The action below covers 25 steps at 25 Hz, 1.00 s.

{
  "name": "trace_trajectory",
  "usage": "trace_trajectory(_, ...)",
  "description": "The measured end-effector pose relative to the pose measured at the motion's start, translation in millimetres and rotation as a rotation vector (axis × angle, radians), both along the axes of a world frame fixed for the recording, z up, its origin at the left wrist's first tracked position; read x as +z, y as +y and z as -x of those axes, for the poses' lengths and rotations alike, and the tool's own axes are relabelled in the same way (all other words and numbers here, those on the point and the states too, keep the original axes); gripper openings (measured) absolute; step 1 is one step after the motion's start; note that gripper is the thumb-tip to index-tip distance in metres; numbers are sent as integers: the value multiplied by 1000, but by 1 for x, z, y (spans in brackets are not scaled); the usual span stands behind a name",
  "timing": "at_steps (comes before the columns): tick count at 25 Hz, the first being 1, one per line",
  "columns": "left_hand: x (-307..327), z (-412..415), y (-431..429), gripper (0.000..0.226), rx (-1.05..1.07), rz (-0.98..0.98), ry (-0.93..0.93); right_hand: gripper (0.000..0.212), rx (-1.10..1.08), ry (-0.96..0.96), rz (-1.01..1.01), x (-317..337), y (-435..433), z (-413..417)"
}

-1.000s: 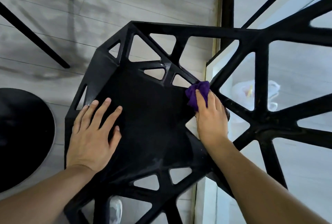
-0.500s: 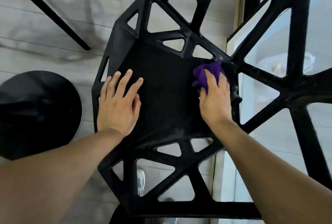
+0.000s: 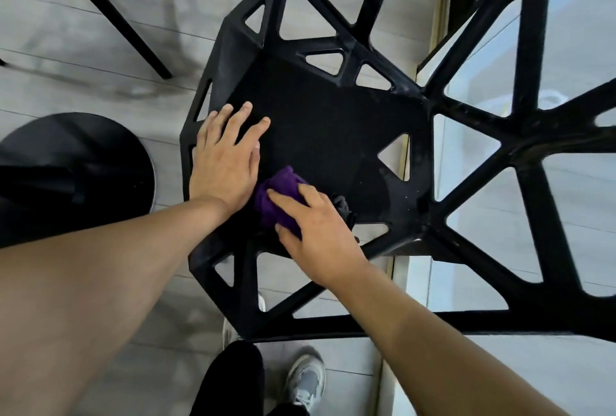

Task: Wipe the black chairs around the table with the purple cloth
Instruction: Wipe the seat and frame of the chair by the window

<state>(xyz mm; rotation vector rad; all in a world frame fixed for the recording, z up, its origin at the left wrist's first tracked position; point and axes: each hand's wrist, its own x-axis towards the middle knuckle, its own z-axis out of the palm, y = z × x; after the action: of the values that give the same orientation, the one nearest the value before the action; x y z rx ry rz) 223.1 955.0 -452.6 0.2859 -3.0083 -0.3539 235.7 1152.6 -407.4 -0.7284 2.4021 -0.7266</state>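
- The right hand point(image 3: 316, 235) grips the bunched purple cloth point(image 3: 280, 195) and presses it on the near part of the black chair point(image 3: 333, 122) seat.
- The left hand point(image 3: 226, 162) lies flat on the seat's left side, fingers straight, holding nothing.
- Risk, I'd say: the wad is small, so corners and the open triangular struts may get missed.
- The hands sit just beside each other, so a leftward stroke could bump the left one.
- Count: one cloth, one chair under the hands, two hands, one round black base point(image 3: 76, 162) at left, one slanted black leg point(image 3: 110, 15) far left.
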Motion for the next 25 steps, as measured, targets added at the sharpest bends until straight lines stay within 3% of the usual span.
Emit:
trace_trajectory(3, 0, -1, 2, 41, 14, -1, 2, 57, 48, 30, -121, 4, 30, 15)
trace_trajectory(7, 2, -3, 2, 41, -15, 7, 20, 57, -172, 128, -457, 8, 70, 35)
trace_trajectory(10, 6, -1, 6, 44, 1, 67, -33, 61, -326, 134, -588, 13, 89, 45)
trace_trajectory(13, 10, 3, 25, 46, -65, 72, -88, 63, -341, 136, -569, 9, 88, 50)
trace_trajectory(16, 3, 5, 56, 51, -287, 47, -126, 59, -145, 276, -451, -9, 73, 72)
trace_trajectory(20, -7, 14, 78, 64, -300, 54, -221, 54, -95, 305, -411, -20, 53, 114)
trace_trajectory(22, -8, 13, 82, 70, -288, 68, -238, 55, -209, 323, -443, -22, 61, 95)
trace_trajectory(25, -7, 10, 86, 78, -272, 49, -268, 61, -563, 300, -497, -18, 69, 47)
